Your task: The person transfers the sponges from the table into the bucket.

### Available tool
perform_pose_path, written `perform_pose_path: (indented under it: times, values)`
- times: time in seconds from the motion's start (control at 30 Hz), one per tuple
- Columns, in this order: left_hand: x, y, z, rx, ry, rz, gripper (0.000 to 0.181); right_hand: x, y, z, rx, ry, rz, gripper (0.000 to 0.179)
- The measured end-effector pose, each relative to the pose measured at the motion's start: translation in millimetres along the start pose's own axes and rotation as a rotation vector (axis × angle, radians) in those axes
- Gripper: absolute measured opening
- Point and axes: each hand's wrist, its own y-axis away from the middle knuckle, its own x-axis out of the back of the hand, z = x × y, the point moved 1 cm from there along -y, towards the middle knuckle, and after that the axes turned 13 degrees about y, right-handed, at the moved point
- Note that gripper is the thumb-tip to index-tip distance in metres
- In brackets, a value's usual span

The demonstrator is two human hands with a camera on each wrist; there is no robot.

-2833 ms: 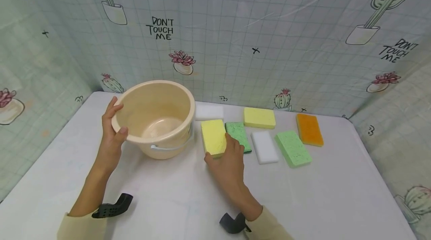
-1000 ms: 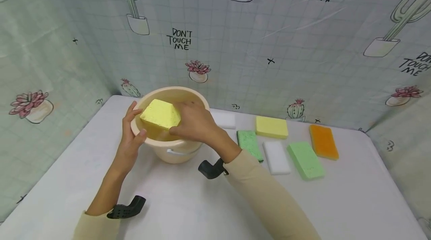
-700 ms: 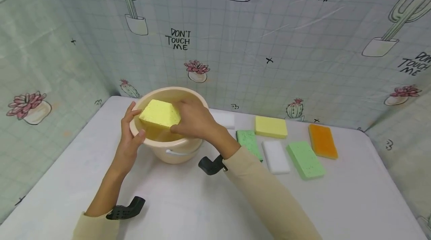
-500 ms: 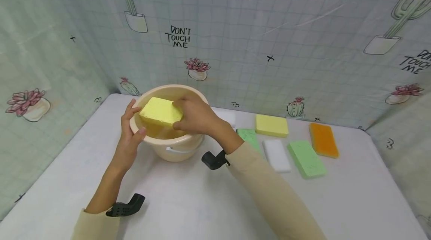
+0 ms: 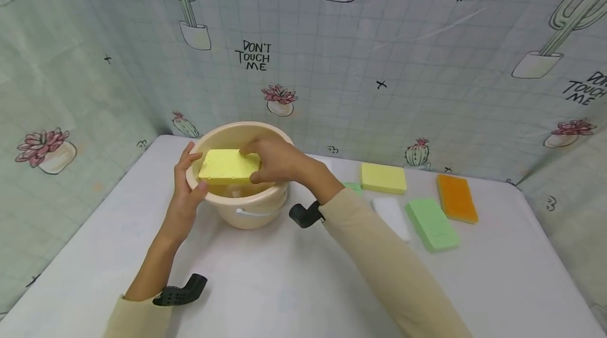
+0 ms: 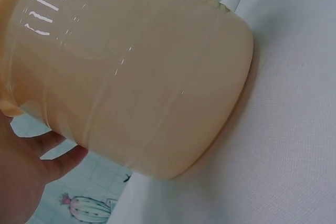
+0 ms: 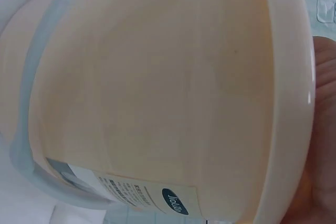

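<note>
A cream bucket stands on the white table, its light handle hanging across the front. My left hand grips its left rim, thumb over the edge and fingers along the outer wall. In the left wrist view, fingertips of that hand show beside the bucket's side. Within the bucket's mouth, my right hand holds a thick yellow sponge by its right end, fingers on top and thumb at the near side. From the right wrist, the bucket's wall and label fill the view; the sponge is hidden there.
Right of the bucket lie a yellow sponge, a white sponge, a light green sponge and an orange sponge. My right sleeve partly covers another green sponge. A printed cloth hangs behind.
My right hand has lifted the thick yellow sponge from the table and brought it left into the bucket's mouth. Just now the sponge has turned more level and dipped slightly. My left hand keeps its grip.
</note>
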Motion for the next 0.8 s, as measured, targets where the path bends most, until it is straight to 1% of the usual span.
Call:
perform_pose_path:
  times: [0.1,0.23,0.5,0.67,0.73,0.8]
  values:
    - [-1.4,-0.2,0.2,-0.007,-0.005,0.001,0.055,0.5,0.7,1.5,0.017,-0.006,0.005,0.054]
    - [-1.9,-0.7,0.5,-0.008,-0.008,0.001,0.055,1.8,2.1,2.0,0.018,-0.014,0.008,0.052]
    - [-2.5,0.3,0.3,-0.014,-0.016,-0.001,0.055,2.0,4.3,2.8,0.025,0.040,-0.032,0.050]
    - [-2.2,0.3,-0.4,-0.011,-0.034,0.006,0.056,4.8,8.1,5.3,0.020,0.043,-0.053,0.048]
    - [-2.4,1.1,-0.8,-0.006,-0.037,0.008,0.056,5.7,12.5,6.3,0.019,0.025,-0.042,0.045]
    - [-2.5,2.1,-1.1,-0.003,-0.027,0.005,0.056,6.4,19.5,7.2,0.020,0.005,-0.005,0.042]
